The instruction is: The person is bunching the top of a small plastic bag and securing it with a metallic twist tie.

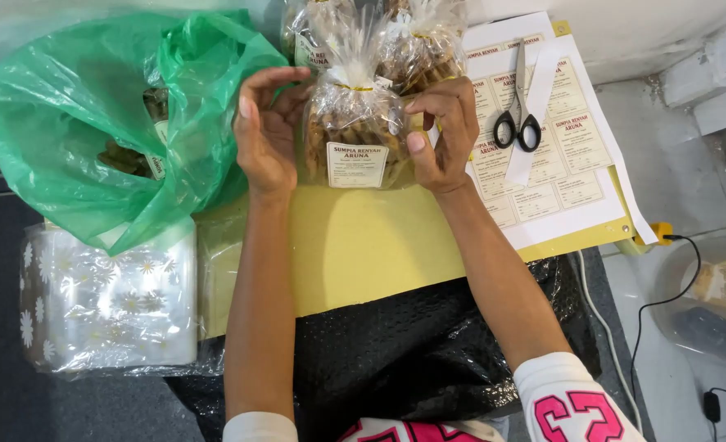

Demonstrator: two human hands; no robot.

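Head view looks down on a yellow board (363, 245) over black bubble wrap (412, 344). From the left: a daisy-printed clear bag stack (105, 307), a crinkled green plastic bag (92, 123), then the left hand (266, 135), fingers curled against a clear tied snack packet (355, 131) standing on the board. The right hand (445, 135) grips its other side. Beyond lie black-handled scissors (517, 123) on a label sheet (559, 155).

Both hands, left hand (266, 137) and right hand (445, 135), cup a clear snack bag (355, 123) (tied at the neck with a gold twist) standing on a yellow counter (363, 245), between a green plastic bag (92, 123) and black-handled scissors (518, 115) lying on label sheets (559, 188).
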